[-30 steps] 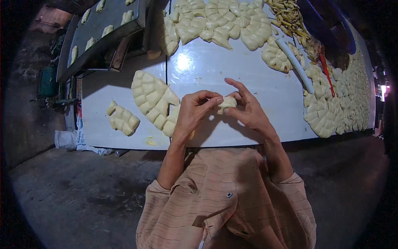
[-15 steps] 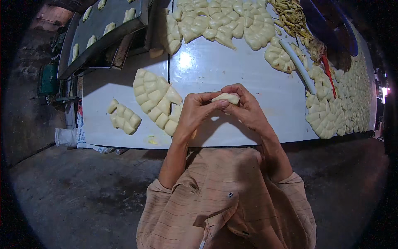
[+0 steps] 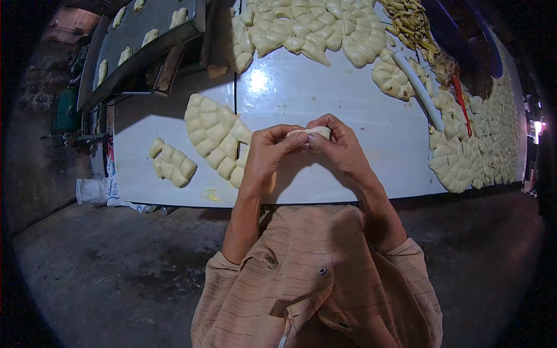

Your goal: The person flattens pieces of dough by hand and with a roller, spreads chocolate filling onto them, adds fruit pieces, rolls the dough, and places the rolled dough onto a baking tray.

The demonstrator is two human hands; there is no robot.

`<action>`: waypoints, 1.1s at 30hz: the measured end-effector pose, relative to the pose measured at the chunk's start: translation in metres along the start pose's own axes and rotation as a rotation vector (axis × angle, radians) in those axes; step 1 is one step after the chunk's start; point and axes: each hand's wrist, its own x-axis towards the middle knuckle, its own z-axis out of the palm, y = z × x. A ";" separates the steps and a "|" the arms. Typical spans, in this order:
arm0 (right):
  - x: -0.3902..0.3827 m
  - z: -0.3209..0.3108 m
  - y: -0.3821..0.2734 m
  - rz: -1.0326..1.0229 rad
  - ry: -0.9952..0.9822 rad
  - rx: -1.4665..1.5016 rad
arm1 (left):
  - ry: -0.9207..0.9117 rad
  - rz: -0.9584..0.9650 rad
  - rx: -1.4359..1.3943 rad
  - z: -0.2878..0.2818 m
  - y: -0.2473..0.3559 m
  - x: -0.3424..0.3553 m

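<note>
Both hands meet above the white table (image 3: 325,98). My left hand (image 3: 268,152) and my right hand (image 3: 339,146) pinch one small pale dough piece (image 3: 313,133) between their fingertips; only its top edge shows. Just left of my left hand lies a curved slab of scored dough squares (image 3: 213,137). A smaller cluster of dough pieces (image 3: 172,162) lies further left near the table's front edge.
Shaped dough pieces are heaped at the table's far side (image 3: 301,26) and along the right (image 3: 470,156). A white rolling pin (image 3: 419,90) and a red tool (image 3: 459,103) lie at the right. A dark tray with dough pieces (image 3: 139,43) stands at the upper left. A white bag (image 3: 93,190) sits on the floor.
My fingers have closed more tightly round the dough piece, and both hands have drawn together and risen slightly.
</note>
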 end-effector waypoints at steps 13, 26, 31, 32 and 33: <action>-0.020 -0.013 -0.035 0.073 -0.077 -0.354 | -0.035 0.155 0.399 -0.022 0.005 0.023; -0.036 -0.010 0.003 -0.133 0.248 -0.919 | 0.204 0.380 1.842 -0.073 -0.008 0.073; -0.040 -0.022 -0.009 -0.025 0.271 -0.583 | 0.209 0.598 1.469 -0.059 0.012 0.055; -0.041 -0.023 0.002 -0.071 0.307 -0.383 | 0.231 0.702 1.464 -0.053 0.013 0.049; -0.041 -0.020 0.006 -0.067 0.307 -0.386 | 0.258 0.738 1.446 -0.046 0.016 0.039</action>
